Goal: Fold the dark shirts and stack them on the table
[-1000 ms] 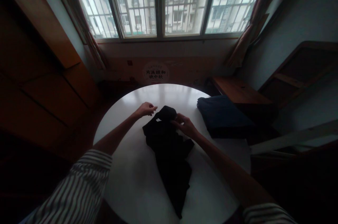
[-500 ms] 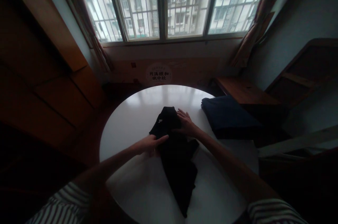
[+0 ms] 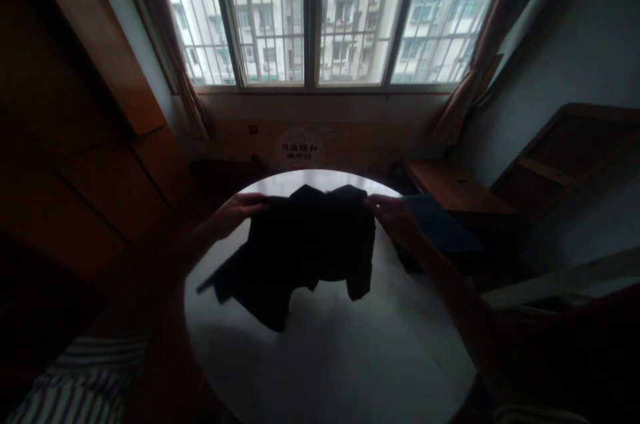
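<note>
A black garment [image 3: 315, 237] hangs spread between my two hands above a round white table [image 3: 320, 357]. My left hand [image 3: 246, 205] is closed on its upper left edge, and my right hand [image 3: 393, 211] pinches the upper right corner. The cloth's lower edge is uneven, with a loose part trailing down to the left. It is too dark to make out which kind of garment it is. Behind my right hand and forearm lies a folded dark blue cloth [image 3: 445, 227] at the table's right side, partly covered from view.
A wooden bench or low table [image 3: 445, 181] stands beyond the table on the right, near a leaning framed panel [image 3: 565, 144]. Wooden cabinets [image 3: 100, 204] line the left. A barred window [image 3: 310, 17] with curtains is ahead.
The black garment was bunched narrow on the table under both hands. Now it is lifted and spread wide, with my left hand moved left and up and my right hand moved right.
</note>
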The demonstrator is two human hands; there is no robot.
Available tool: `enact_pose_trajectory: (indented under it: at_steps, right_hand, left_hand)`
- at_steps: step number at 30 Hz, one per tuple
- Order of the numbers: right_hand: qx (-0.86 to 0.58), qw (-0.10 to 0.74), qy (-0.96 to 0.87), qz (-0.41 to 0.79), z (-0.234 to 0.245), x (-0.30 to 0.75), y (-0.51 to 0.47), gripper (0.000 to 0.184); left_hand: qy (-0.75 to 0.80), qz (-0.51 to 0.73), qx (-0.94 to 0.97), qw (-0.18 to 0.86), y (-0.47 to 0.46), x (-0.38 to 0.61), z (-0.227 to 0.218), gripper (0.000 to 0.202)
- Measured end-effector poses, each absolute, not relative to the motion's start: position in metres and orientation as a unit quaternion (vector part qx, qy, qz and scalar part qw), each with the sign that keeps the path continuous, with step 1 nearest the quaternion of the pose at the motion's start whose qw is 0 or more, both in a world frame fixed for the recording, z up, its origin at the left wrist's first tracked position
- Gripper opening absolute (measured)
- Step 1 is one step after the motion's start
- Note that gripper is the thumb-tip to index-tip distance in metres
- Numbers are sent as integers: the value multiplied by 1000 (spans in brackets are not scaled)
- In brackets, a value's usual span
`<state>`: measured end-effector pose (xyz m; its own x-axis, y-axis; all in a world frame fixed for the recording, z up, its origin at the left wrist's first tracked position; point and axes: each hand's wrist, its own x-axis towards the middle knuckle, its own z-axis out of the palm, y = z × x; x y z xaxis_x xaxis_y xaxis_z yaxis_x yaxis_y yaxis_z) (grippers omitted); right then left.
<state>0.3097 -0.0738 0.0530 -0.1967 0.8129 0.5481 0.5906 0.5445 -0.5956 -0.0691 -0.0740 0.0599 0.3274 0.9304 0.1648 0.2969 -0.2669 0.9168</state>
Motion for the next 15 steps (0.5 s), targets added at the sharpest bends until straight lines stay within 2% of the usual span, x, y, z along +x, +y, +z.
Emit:
enact_pose_trajectory:
  at_steps: [4,6,10,13,15]
  right_hand:
    - [-500,476,-722,35,68,290,-28,42]
    - [-526,454,-719,-8,57,278,-13,40]
    - [-544,332,-770,-8,10,266,-30,38]
    - [-542,233,-808,2,-27,269,-62,55]
    - [-539,169,-825,-1,-44,274,-76,60]
  left_hand:
    - [535,425,717,134,-8,-62,83,30]
    - [557,423,712,58,13,-51,78,31]
    - [567,302,766,33,12,-41,33,28]
    - [597,219,771,38,-3,-48,-12,31]
    - [634,164,754,56,-10,-56,-37,44]
